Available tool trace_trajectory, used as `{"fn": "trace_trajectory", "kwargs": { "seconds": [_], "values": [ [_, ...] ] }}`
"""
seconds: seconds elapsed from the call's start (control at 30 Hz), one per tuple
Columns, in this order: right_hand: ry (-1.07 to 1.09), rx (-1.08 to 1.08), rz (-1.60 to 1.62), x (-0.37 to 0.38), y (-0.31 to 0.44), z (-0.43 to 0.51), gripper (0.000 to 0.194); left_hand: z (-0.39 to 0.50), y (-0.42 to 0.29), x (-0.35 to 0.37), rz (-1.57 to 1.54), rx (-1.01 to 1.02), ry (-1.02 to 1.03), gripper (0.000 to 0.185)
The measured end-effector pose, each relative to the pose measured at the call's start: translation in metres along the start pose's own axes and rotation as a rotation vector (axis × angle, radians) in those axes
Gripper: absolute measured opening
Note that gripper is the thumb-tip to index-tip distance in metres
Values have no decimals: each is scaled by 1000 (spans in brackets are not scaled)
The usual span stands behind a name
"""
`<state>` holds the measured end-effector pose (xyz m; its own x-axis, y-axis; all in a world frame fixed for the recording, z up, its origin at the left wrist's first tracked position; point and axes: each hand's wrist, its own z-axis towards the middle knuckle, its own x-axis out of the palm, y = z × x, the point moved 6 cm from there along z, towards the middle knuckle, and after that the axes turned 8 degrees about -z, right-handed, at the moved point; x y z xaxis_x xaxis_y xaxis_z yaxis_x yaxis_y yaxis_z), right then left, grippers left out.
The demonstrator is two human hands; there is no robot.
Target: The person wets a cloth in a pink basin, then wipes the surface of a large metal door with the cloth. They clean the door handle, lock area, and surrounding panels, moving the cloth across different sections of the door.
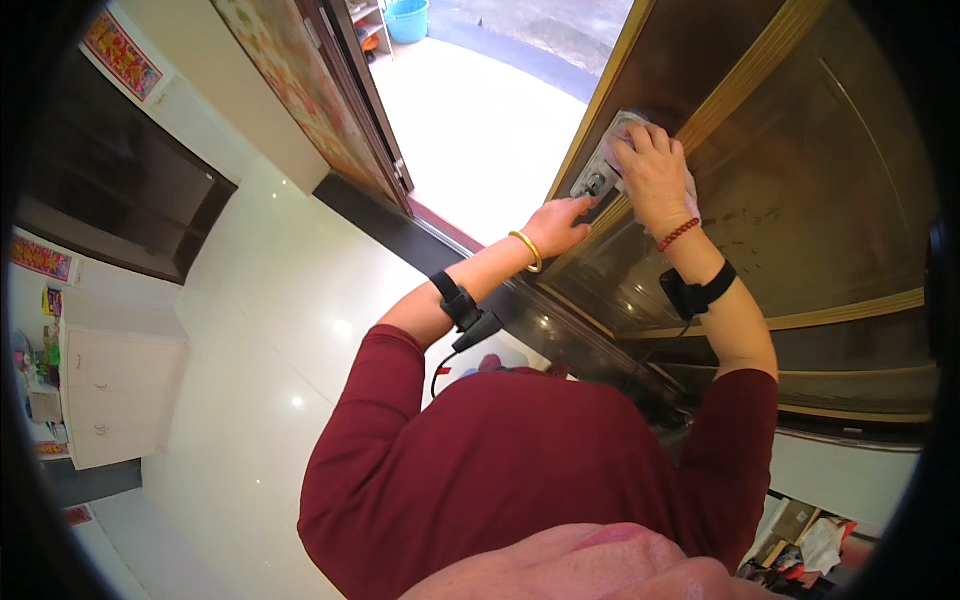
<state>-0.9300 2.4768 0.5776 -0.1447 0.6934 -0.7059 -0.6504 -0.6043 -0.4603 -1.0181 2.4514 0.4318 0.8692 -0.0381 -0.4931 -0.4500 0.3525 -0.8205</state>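
Observation:
My right hand [651, 169] presses a pale pinkish cloth [691, 196] against the upper part of a silver metal lock plate [604, 159] on a dark brown door with gold trim [810, 187]. The cloth bunches under my fingers and hangs out below the palm. A round lock cylinder [596, 182] shows on the lower part of the plate. My left hand [559, 227] is at the plate's lower end, by the door's edge, fingertips against it. Whether it grips the edge is hidden.
The doorway opens onto a bright floor [480, 120], with a blue bucket [406, 20] and a shelf rack [373, 30] outside. A threshold [450, 238] crosses below. White cabinets [120, 390] stand at left. Boxes and papers [817, 544] lie at lower right.

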Motion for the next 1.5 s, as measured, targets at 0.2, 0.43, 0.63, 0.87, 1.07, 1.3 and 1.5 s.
{"fn": "trace_trajectory", "kwargs": {
  "seconds": [0.2,0.43,0.63,0.87,1.07,1.3,1.5],
  "values": [
    [293,163,28,11,-27,-55,27,-32,44,-31,-41,-117,14,47],
    [-86,124,83,-16,12,-14,31,5,19,-52,-5,96,-428,61],
    [46,157,-22,10,7,-22,39,136,-44,-104,-270,322,-474,80],
    [25,148,3,29,8,-30,22,179,-8,-98,-507,169,-335,51],
    [200,325,62,11,-16,-40,24,185,-9,-96,-477,226,-267,58],
    [-116,163,-4,-1,14,-5,23,174,-31,-112,-351,172,-224,69],
    [127,326,65,11,-2,-24,26,169,-35,-112,-400,257,-250,69]
  ]
}}
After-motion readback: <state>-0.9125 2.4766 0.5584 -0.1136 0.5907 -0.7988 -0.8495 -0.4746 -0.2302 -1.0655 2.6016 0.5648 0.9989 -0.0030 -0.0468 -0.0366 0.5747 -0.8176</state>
